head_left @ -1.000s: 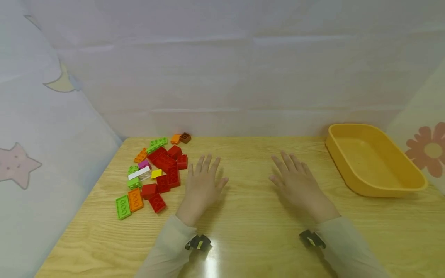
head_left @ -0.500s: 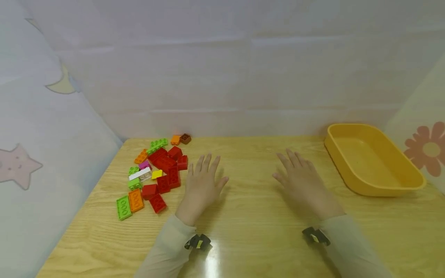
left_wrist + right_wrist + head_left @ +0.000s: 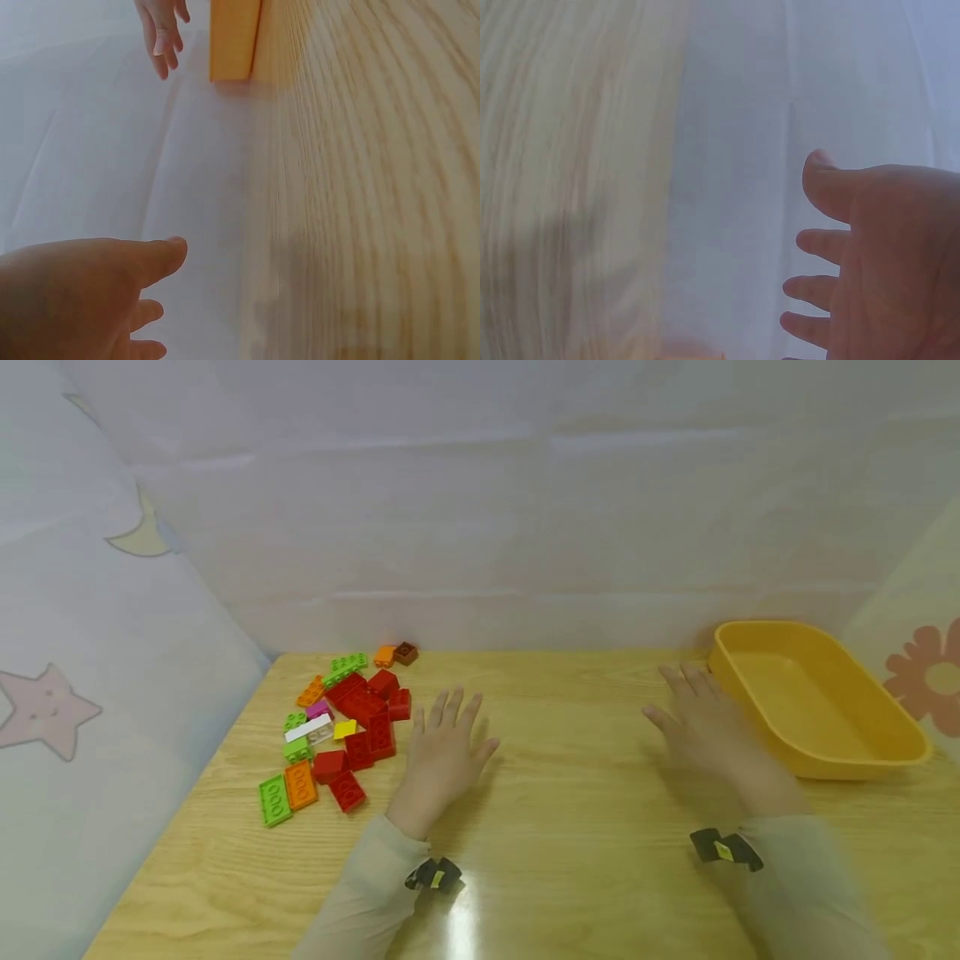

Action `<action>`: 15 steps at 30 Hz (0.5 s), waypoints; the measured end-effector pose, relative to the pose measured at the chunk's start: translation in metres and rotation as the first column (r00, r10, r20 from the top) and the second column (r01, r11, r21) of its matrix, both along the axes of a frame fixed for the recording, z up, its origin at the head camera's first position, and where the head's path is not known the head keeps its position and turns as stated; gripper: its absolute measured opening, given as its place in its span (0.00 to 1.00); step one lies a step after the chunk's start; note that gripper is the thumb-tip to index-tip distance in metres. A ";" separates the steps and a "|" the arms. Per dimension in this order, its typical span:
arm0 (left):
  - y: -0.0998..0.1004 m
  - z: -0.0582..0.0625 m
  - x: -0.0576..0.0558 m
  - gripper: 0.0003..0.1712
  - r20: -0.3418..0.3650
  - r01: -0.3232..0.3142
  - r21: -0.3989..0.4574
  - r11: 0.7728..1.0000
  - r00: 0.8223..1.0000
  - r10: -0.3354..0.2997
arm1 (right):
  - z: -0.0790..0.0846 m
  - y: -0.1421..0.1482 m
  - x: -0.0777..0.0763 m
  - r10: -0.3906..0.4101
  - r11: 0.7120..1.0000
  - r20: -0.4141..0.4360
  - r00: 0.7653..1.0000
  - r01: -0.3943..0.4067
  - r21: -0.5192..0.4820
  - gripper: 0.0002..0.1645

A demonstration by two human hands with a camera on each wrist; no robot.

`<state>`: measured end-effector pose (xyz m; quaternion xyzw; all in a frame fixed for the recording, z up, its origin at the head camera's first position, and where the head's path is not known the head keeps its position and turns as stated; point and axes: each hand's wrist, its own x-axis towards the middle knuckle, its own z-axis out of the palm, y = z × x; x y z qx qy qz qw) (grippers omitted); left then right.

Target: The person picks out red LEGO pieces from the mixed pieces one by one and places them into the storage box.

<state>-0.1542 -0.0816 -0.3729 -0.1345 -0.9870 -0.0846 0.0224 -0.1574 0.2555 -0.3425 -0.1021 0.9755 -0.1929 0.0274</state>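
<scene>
On the left of the wooden table (image 3: 555, 793) lie loose toy bricks (image 3: 363, 702), most of them red and bunched together. A yellow piece (image 3: 346, 729), a white piece (image 3: 309, 728) and a magenta piece (image 3: 318, 709) lie among them. Toward the near end, a light green plate (image 3: 275, 800) sits just beside an orange plate (image 3: 301, 785); at the far edge an orange brick (image 3: 385, 655) and a brown brick (image 3: 406, 652) are side by side. Just right of the red ones, the left hand (image 3: 442, 764) hovers over the wood, released, fingers spread and thumb out. Across to the right, the right hand (image 3: 708, 731) is likewise released, fingers extended, near the left side of a yellow-orange tray (image 3: 840, 767); whether it touches the tray I cannot tell. Light sleeves (image 3: 367, 881) cover both arms, with a dark band (image 3: 433, 875) at each wrist. Beyond the table hangs a pale, creased sheet (image 3: 480, 527), with a star (image 3: 51, 708) on the left and a red flower (image 3: 930, 672) on the right.
</scene>
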 end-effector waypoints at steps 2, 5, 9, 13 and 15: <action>0.000 0.001 0.000 0.41 0.014 0.001 -0.002 1.000 1.000 -0.001 | 0.003 0.007 0.001 -0.011 1.000 0.010 1.000 0.011 -0.009 0.47; 0.001 0.001 -0.001 0.41 0.027 -0.002 0.002 1.000 1.000 0.002 | 0.009 0.018 0.004 -0.037 0.999 0.021 0.999 0.037 -0.010 0.47; 0.003 0.002 -0.003 0.40 0.028 0.002 0.013 1.000 1.000 -0.002 | 0.016 0.035 0.005 -0.067 0.998 0.020 0.998 0.067 -0.013 0.47; 0.005 0.004 -0.004 0.40 0.045 0.001 0.003 1.000 0.999 -0.001 | 0.016 0.053 0.005 -0.087 0.996 -0.012 0.996 0.087 -0.023 0.46; 0.004 0.004 -0.003 0.40 0.052 -0.003 -0.005 1.000 0.999 0.004 | 0.015 0.062 0.005 -0.093 0.995 -0.041 0.995 0.092 -0.028 0.45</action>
